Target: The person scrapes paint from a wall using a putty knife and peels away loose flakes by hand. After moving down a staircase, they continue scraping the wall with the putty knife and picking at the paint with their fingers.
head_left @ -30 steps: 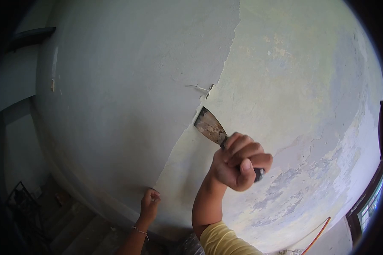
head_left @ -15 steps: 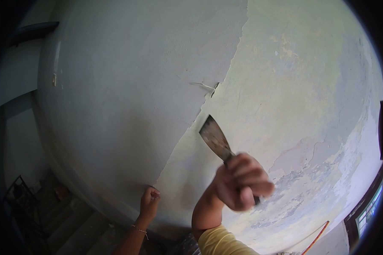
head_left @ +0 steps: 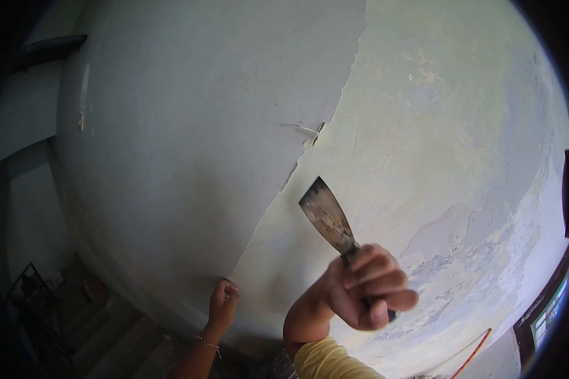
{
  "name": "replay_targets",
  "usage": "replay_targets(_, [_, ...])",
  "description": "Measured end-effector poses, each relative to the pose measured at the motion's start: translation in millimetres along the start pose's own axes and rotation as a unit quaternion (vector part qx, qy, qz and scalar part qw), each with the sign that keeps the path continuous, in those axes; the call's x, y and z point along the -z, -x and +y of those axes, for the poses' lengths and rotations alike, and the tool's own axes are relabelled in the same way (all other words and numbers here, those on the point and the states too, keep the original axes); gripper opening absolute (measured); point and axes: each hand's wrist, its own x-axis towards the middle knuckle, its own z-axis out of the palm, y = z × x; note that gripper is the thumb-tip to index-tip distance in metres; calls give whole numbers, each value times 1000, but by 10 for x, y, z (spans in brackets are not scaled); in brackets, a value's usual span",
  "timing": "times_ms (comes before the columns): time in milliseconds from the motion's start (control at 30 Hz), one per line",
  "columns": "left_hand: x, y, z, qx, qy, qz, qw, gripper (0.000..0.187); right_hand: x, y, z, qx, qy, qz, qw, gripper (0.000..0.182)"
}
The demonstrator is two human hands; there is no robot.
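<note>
My right hand (head_left: 370, 289) is wrapped round the handle of a paint scraper (head_left: 327, 215). Its worn, stained blade points up and to the left, near the jagged edge of the grey paint layer (head_left: 189, 126). Whether the blade touches the wall is hard to tell. Lower left, my left hand (head_left: 223, 302) is at the lower end of that edge, its fingers curled together. I cannot make out what, if anything, is in them. Right of the edge lies a scraped, yellowish patch of wall (head_left: 417, 151). A loose curled paint strip (head_left: 305, 128) sticks out higher up the edge.
Stairs (head_left: 117, 341) descend at the lower left beside a dark metal railing (head_left: 35, 297). At the lower right are an orange-red pole or cord (head_left: 473, 354) and a window (head_left: 548, 316). A dark ledge (head_left: 50, 50) juts out at the upper left.
My right hand has moved slightly down and to the right with the scraper, so the blade is lower and farther from the paint edge. My left hand has barely shifted.
</note>
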Motion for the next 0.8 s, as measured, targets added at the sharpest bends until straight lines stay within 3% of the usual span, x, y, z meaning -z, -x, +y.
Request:
replay_targets(33, [-1,-17,15,-2,0,3,1000,17,-2,-60,-88,44,4,-2,999,31])
replay_targets(133, [14,5,57,5,-23,-2,1000,16,-27,-154,-421,45,12,82,996,32])
replay_targets(233, [7,-5,237,-48,-67,-1,997,18,121,-185,-791,8,-5,88,996,32])
replay_targets(267, [17,-20,439,-118,-137,10,983,20,229,-160,-934,-25,-18,60,998,32])
replay_targets(333, [40,-76,947,-257,-280,33,925,24,295,187,-1157,58,72,211,973,11])
replay_targets(367, [4,-108,1089,-274,-273,38,921,23,341,156,-1148,61,69,220,971,11])
replay_targets(433, [-123,-218,1344,-303,-265,69,913,22,497,20,-1150,-83,65,90,990,31])
replay_targets(533, [-370,-461,1880,-361,-227,110,898,18,674,22,-1195,-136,73,137,978,30])
replay_targets(667, [-607,-922,2450,-394,-191,149,886,17,764,-36,-1508,-131,110,165,971,30])
replay_targets(800, [-739,-1214,2685,-400,-198,195,873,19,910,-28,-1834,-166,100,123,973,17])
